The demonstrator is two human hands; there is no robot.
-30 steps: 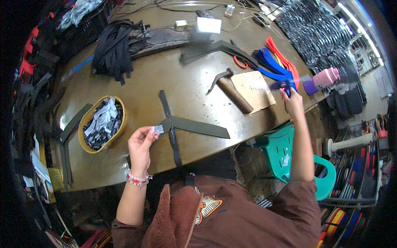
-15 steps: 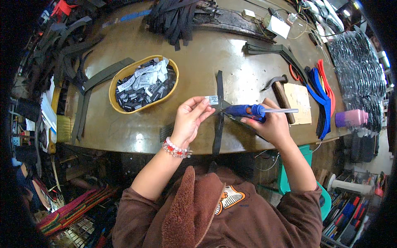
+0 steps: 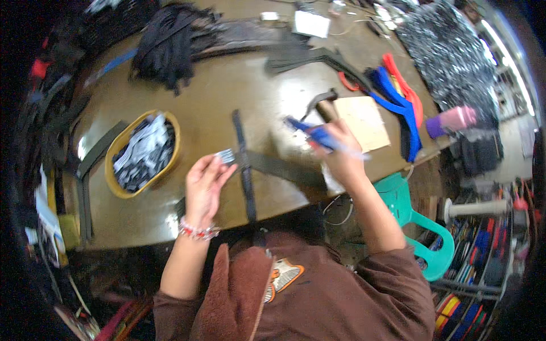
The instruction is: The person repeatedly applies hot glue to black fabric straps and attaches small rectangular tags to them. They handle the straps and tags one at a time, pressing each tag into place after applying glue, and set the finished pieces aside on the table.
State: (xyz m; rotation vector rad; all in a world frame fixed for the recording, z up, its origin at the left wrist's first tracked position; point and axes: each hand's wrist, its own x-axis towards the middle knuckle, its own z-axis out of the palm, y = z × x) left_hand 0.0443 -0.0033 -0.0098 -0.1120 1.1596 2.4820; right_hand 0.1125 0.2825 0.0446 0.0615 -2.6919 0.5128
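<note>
Between the fingertips of my left hand [image 3: 203, 190], a small printed white label [image 3: 226, 156] is pinched beside a narrow black strap [image 3: 244, 170]. The strap lies across one end of a wider dark strap [image 3: 284, 169] on the table. My right hand [image 3: 343, 152], blurred by motion, grips a blue hot glue gun [image 3: 318, 135] whose nozzle points to the upper left. The glue gun is raised away from the straps, close to a hammer [image 3: 326, 109]. A yellow oval basket [image 3: 177, 136] full of black and white labels stands left of my left hand.
A piece of tan cardboard [image 3: 364, 125] lies beside the hammer. Blue straps [image 3: 406, 119], red straps [image 3: 408, 94] and a pink-and-purple bottle [image 3: 452, 121] are at the right. Black straps [image 3: 165, 45] are heaped at the back. A green plastic stool [image 3: 435, 256] stands beyond the table's front edge.
My right hand has drawn the glue gun away from the straps toward the hammer. The left hand still pinches the label. The whole view has turned and shifted.
</note>
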